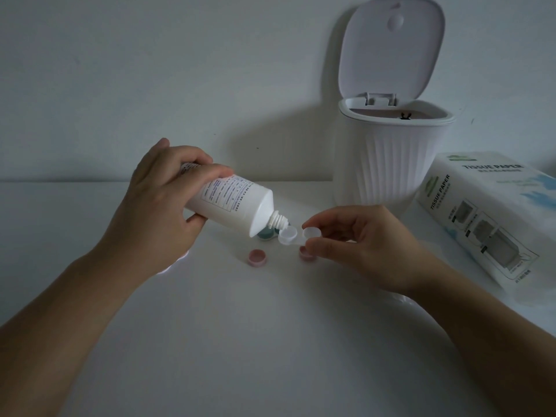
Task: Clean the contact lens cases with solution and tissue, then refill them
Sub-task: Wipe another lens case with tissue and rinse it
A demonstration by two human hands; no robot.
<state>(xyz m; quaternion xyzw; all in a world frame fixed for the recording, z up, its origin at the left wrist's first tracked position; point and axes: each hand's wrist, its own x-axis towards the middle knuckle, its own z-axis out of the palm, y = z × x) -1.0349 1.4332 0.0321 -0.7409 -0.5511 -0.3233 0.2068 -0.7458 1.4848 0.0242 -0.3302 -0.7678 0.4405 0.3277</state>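
Tilting down-right over the white tabletop (270, 341), the solution bottle (233, 203) is clamped in the left hand (159, 200): fingers curled over the top of the body, thumb underneath. Cap is off; the threaded nozzle (279, 221) points at the near well of the clear contact lens case (296, 235), tip just above/at its rim. Can't tell if liquid is coming out.

Right hand (358, 248) pinches the case by its far well, thumb + index closed on it, other fingers loosely curled. Case is held off the table, both wells open, facing up.

On the table under/near the case: a pink cap (257, 257) lying open side up, a 2nd pink cap (304, 253) partly hidden behind the rt thumb, and a teal-green cap (266, 234) mostly hidden under the bottle shoulder.

Back right: white ribbed bin (391, 164) w/ lid (391, 52) flipped up. Beside it, far right, a tissue paper pack (487, 224) lying flat.
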